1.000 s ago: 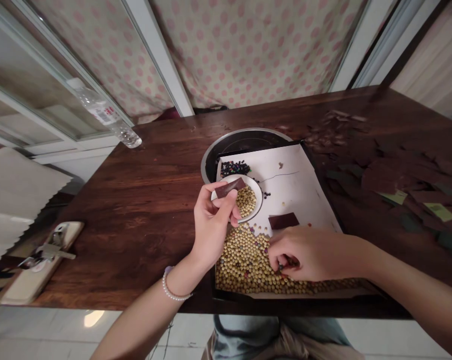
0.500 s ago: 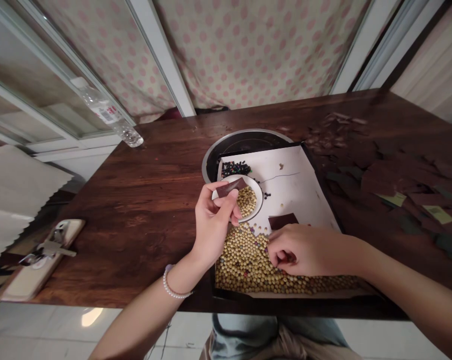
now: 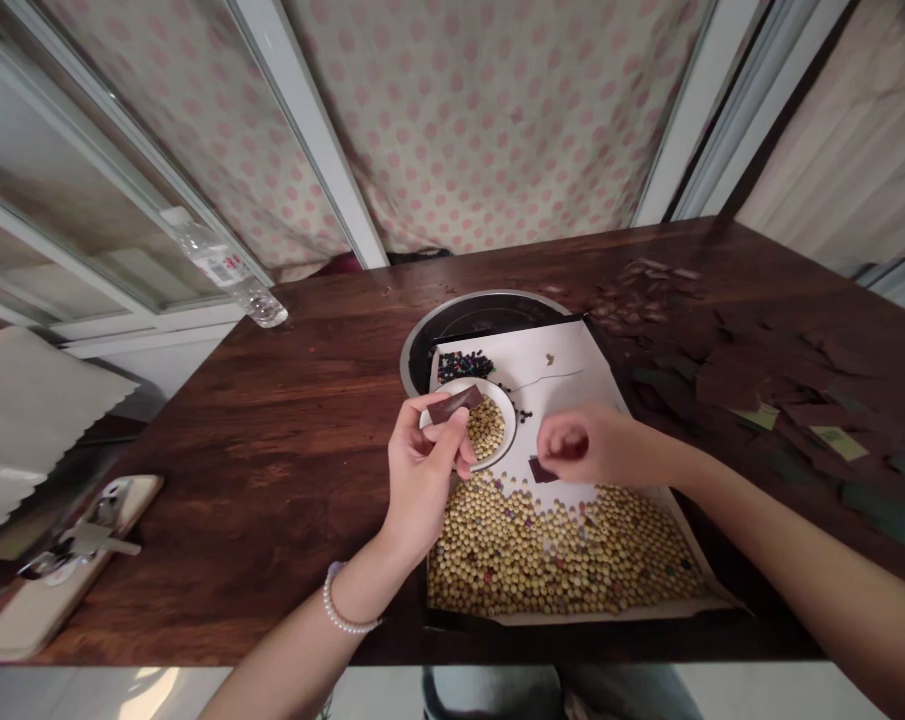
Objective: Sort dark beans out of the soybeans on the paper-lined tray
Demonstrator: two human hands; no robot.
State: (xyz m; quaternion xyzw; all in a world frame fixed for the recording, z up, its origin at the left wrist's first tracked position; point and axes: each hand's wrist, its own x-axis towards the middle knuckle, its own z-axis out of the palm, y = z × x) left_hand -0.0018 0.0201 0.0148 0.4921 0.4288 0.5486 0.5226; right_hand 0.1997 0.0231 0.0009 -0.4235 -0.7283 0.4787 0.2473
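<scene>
My left hand is closed with the thumb pressing on a small, flat, dark brown rectangular piece. It is above the left edge of a small white dish partly filled with tan beads. My right hand, blurred, has curled fingers and hovers over the tray's white floor. Whatever is inside those fingers is hidden. A second dark brown piece lies by the right hand, partly covered by it. Loose tan beads, with a few coloured ones, fill the near part of the tray.
Dark beads sit in the tray's far left corner. Behind is a round black plate. Brown pieces spread over the table's right side. A water bottle and a phone with keys are on the left.
My right hand has lifted off the beads and moved away from me over the tray's white floor. My left hand keeps the brown piece by the dish. The view has tilted up slightly.
</scene>
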